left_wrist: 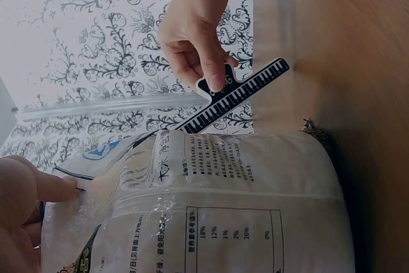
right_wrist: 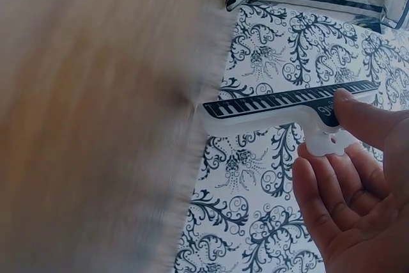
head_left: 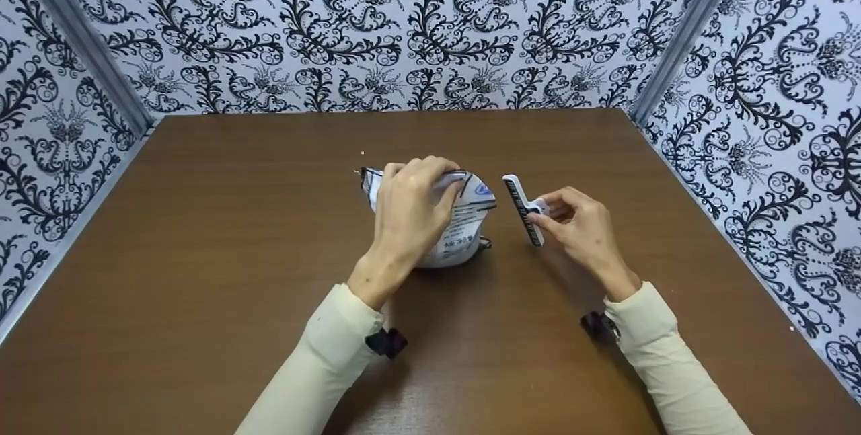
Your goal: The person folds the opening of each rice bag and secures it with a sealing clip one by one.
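A plastic bag (head_left: 461, 233) with printed Chinese text and a nutrition table stands on the brown table. My left hand (head_left: 414, 210) grips its folded top edge, thumb on the near side; in the left wrist view the thumb (left_wrist: 54, 187) presses on the film. To the right of the bag, my right hand (head_left: 582, 230) pinches a white bag clip (head_left: 523, 210) with a black-and-white piano-key pattern by its handle. The clip's long bar (right_wrist: 287, 100) is apart from the bag in the head view, tilted above the tabletop.
The brown wooden table (head_left: 202, 253) is enclosed by patterned wall panels (head_left: 430, 25) with grey corner strips (head_left: 679, 38). Dark wrist cameras (head_left: 387, 342) sit at both cream sleeves (head_left: 316, 354). A tiny white speck (head_left: 362, 152) lies behind the bag.
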Tool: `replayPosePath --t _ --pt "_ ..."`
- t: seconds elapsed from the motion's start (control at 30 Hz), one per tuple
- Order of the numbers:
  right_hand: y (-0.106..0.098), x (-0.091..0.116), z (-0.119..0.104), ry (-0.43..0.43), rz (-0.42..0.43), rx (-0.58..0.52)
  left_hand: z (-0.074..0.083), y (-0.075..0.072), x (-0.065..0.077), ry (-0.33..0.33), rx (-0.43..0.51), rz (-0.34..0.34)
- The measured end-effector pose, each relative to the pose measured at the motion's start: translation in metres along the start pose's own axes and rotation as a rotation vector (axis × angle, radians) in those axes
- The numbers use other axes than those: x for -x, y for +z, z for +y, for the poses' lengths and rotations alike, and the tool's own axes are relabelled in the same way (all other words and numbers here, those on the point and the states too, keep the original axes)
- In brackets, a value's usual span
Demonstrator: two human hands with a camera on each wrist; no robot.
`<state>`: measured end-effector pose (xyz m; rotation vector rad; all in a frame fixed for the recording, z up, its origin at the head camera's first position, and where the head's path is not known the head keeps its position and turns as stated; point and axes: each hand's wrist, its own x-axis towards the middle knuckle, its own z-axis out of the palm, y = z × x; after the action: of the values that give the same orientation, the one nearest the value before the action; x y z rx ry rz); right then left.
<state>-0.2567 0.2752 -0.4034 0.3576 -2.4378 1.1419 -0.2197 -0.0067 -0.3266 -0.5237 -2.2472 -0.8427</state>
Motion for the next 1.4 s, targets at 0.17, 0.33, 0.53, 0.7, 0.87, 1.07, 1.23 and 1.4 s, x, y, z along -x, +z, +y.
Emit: replayPosePath --t 0.17,0.33,0.53,0.7,0.87,1.07,1.23,1.4 --pt "0.000 0.004 -0.002 -0.048 0.011 -0.015 0.000 0.000 0.000 -0.002 0.002 -0.004" --pt "-0.004 0.009 -0.006 -0.077 0.009 -0.006 0.000 -0.001 0.001 -0.009 0.003 -0.010" --pt "-0.008 0.016 -0.012 -0.129 0.031 0.002 0.000 -0.001 0.000 -0.008 -0.003 -0.007" --pt "-0.009 0.020 -0.015 -0.152 0.036 -0.020 0.000 -0.001 0.000 -0.008 -0.003 -0.010" --pt "-0.012 0.024 -0.017 -0.153 0.041 -0.026 0.000 -0.001 0.000 -0.012 0.002 -0.016" --pt "-0.014 0.025 -0.016 -0.179 0.048 -0.018 -0.001 -0.001 0.000 0.002 -0.004 -0.004" --pt "-0.015 0.026 -0.015 -0.223 0.056 -0.031 0.000 -0.001 -0.001 0.003 0.001 -0.004" --pt "-0.015 0.027 -0.016 -0.246 0.047 -0.067 0.000 0.000 0.000 -0.003 -0.004 -0.012"
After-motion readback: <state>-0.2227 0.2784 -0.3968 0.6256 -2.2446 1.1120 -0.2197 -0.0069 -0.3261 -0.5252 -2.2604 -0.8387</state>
